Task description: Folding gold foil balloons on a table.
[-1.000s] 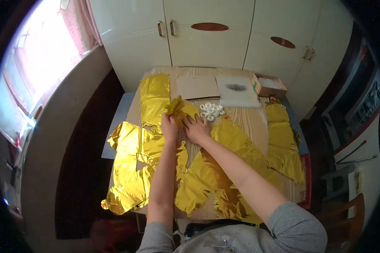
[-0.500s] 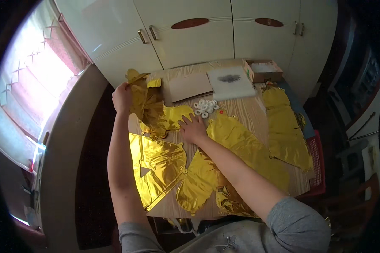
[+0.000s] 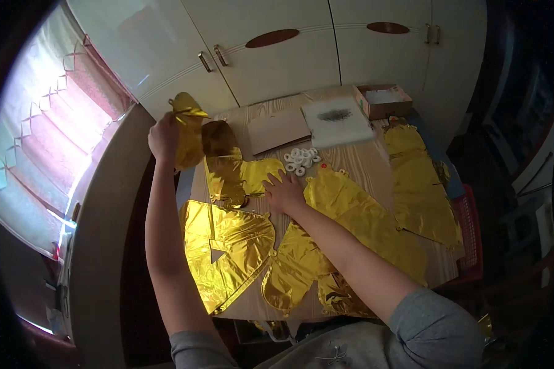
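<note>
White cupboard doors (image 3: 326, 55) with oval brown handles fill the room from 11 to 1 o'clock, and a bright window with a pale pink blind (image 3: 49, 160) curves down the 9 o'clock side. Between them and the person stands the wooden worktop (image 3: 363, 169), most of it covered by flat gold foil shapes.

The biggest foil sheet (image 3: 369, 221) runs from the middle toward 4 o'clock; another long one (image 3: 421, 184) lies along the 3 o'clock edge, its far end reaching over the rim near a red crate (image 3: 471, 237). A fan-shaped piece (image 3: 228, 246) sits at 7 o'clock, and its lower corner overhangs the near edge. At 12 o'clock lie a brown card sheet (image 3: 280, 129), a white pad with a grey smudge (image 3: 338, 120) and a small open box (image 3: 385, 100) at the far corner. A cluster of small white rings (image 3: 300, 160) lies just past the centre.

The left hand (image 3: 164, 136) is raised at 10 o'clock, off the worktop's left edge, its grip closed on the top of a crumpled gold foil piece (image 3: 189, 132) that hangs down from it toward the foil on the surface. The right hand (image 3: 284, 192) lies flat and spread at the centre, palm down on foil, holding nothing.

Bare wood shows only in a strip between the rings and the right-hand sheets; dark floor gaps flank the worktop at 8 and 3 o'clock
</note>
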